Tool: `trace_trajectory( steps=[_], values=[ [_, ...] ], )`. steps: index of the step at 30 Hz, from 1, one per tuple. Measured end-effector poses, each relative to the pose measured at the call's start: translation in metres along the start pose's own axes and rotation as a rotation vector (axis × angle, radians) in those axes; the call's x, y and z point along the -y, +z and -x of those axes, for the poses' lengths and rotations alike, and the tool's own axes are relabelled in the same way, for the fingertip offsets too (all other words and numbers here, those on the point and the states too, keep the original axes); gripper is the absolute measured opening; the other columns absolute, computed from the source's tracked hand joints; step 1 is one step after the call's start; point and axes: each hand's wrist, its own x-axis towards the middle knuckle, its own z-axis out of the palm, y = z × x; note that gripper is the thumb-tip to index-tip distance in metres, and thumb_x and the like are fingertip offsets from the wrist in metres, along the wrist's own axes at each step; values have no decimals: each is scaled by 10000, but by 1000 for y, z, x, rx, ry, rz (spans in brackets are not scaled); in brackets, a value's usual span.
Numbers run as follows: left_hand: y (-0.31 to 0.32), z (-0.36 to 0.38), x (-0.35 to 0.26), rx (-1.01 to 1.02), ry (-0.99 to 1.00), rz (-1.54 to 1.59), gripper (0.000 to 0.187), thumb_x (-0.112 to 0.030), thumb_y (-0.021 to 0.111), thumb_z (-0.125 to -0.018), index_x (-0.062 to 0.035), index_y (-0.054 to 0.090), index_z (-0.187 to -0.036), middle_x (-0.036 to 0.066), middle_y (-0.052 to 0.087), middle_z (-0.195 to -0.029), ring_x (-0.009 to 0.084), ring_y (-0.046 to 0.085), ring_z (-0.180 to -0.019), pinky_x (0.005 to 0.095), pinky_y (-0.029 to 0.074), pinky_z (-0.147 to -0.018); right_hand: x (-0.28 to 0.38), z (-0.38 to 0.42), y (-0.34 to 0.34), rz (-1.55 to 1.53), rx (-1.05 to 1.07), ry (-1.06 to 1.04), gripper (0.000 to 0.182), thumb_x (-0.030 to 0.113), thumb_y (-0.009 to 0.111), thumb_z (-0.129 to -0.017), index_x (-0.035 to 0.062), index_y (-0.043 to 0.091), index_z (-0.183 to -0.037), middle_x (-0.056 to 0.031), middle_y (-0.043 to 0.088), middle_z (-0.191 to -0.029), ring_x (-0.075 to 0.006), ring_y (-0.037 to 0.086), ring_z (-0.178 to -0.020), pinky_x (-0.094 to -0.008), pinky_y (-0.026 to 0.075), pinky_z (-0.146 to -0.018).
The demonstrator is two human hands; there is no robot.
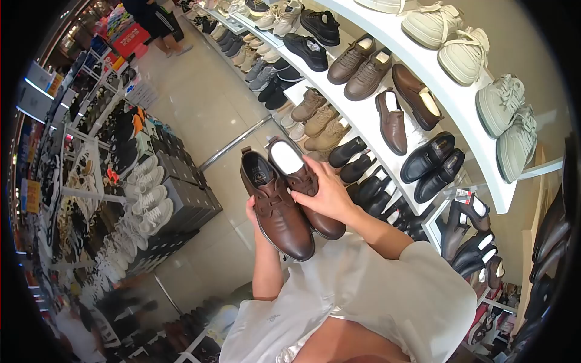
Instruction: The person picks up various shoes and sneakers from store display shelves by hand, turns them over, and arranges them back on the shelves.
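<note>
Two brown leather lace-up shoes are held side by side in front of my chest, toes pointing toward me. My left hand (252,209) grips the outer side of the left brown shoe (279,212), most of its fingers hidden behind it. Around the right brown shoe (325,222) my right hand (325,192) is closed, thumb reaching across toward the gap between the two. A white insert (286,157) fills the opening of the right shoe, while the left shoe's dark insole shows.
White curved shelves (393,158) with rows of shoes stand close on my right. To the left are a rack of white sneakers (156,216) and stacked grey boxes (187,192). A tiled aisle (209,100) runs ahead, where a person (158,27) stands.
</note>
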Motion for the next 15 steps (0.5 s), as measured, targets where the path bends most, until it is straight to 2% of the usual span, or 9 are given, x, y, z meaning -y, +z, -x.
trace_trajectory(
  steps=[2, 4, 6, 7, 9, 10, 11, 13, 15],
  values=[
    [-11, -14, -19, 101, 80, -3, 703, -593, 502, -877, -100, 485, -1379, 120, 555, -1334, 311, 553, -1207, 479, 480, -1008, 10, -21, 9, 122, 107, -40, 888, 475, 740, -803, 4, 365, -1455, -253, 477, -1301, -437, 521, -1169, -470, 443, -975],
    [-7, -17, -36, 33, 83, -50, 725, -617, 507, -874, -106, 476, -1388, 119, 540, -1354, 310, 537, -1229, 480, 471, -1019, 15, -33, 22, 143, 153, -25, 905, 502, 731, -807, -2, 358, -1459, -250, 453, -1339, -445, 488, -1204, -481, 430, -993],
    [7, -24, -47, -51, 118, -23, 754, -605, 470, -861, -77, 456, -1399, 167, 543, -1352, 336, 545, -1226, 490, 450, -1049, 28, -51, 30, 432, -2, -247, 916, 518, 721, -814, -48, 363, -1438, -229, 418, -1378, -427, 376, -1314, -486, 355, -1077],
    [15, -33, -50, -44, 107, -26, 754, -605, 470, -861, -77, 456, -1399, 167, 543, -1352, 336, 545, -1226, 490, 450, -1049, 34, -65, 31, 435, -14, -240, 916, 518, 721, -814, -48, 363, -1438, -229, 418, -1378, -427, 376, -1314, -486, 355, -1077],
    [26, -43, -53, -9, 167, -20, 760, -629, 423, -876, -107, 436, -1429, 143, 493, -1420, 331, 491, -1290, 496, 404, -1088, 46, -84, 37, 253, -9, -467, 794, 446, 694, -849, 26, 389, -1451, -208, 379, -1454, -412, 293, -1381, -522, 343, -1089],
    [28, -48, -54, -142, 233, -87, 792, -603, 458, -855, -99, 398, -1463, 125, 418, -1491, 327, 422, -1356, 485, 372, -1111, 45, -95, 36, 291, 23, -631, 716, 401, 696, -850, 49, 443, -1421, -183, 433, -1425, -386, 316, -1387, -511, 325, -1113],
    [27, -53, -59, -191, 253, -121, 792, -597, 461, -853, -97, 397, -1463, 124, 419, -1491, 326, 422, -1356, 484, 373, -1110, 37, -111, 47, 263, 9, -793, 625, 380, 711, -843, 71, 525, -1353, -153, 517, -1329, -355, 433, -1296, -476, 375, -1062],
    [20, -65, -81, -159, 191, -144, 792, -586, 466, -848, -93, 396, -1464, 123, 420, -1490, 325, 422, -1355, 482, 375, -1109, 33, -130, 60, 156, 107, -812, 567, 403, 716, -840, 84, 585, -1290, -119, 571, -1143, -312, 532, -1146, -463, 407, -975],
    [9, -78, -99, -109, 129, -153, 793, -575, 471, -844, -88, 395, -1465, 122, 421, -1489, 324, 423, -1355, 480, 376, -1108, 37, -148, 61, 167, 123, -761, 536, 437, 700, -852, 89, 601, -1246, -114, 556, -1103, -302, 554, -1051, -454, 429, -913]
  ],
)
